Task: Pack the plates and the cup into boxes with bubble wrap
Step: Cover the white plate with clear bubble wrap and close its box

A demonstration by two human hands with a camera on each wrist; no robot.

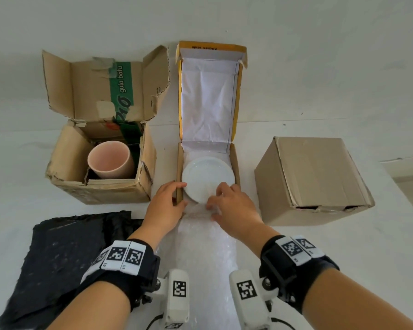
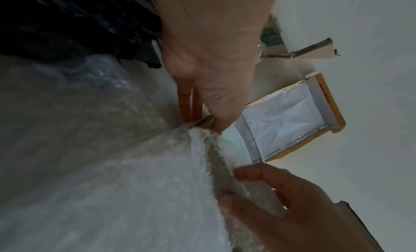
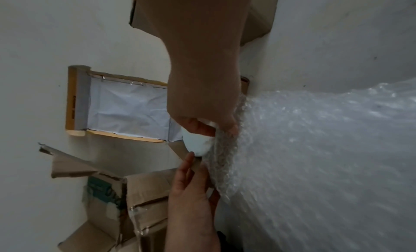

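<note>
A white plate [image 1: 208, 177] lies in the flat middle box [image 1: 235, 160], whose lid [image 1: 208, 96] stands open. A strip of bubble wrap [image 1: 200, 246] runs from under the plate out over the box's near edge toward me. My right hand [image 1: 227, 201] pinches the plate's near rim [image 3: 197, 146] together with the bubble wrap [image 3: 315, 149], thumb on top. My left hand [image 1: 169, 198] grips the box's near-left wall, with fingers on both sides of the cardboard [image 3: 191, 193]. A pink cup [image 1: 110, 160] sits tilted in the open left box [image 1: 100, 191].
A shut cardboard box [image 1: 312, 177] stands on the right of the white table. A black crumpled sheet [image 1: 65, 253] lies at the near left. The open flaps of the left box rise behind the cup.
</note>
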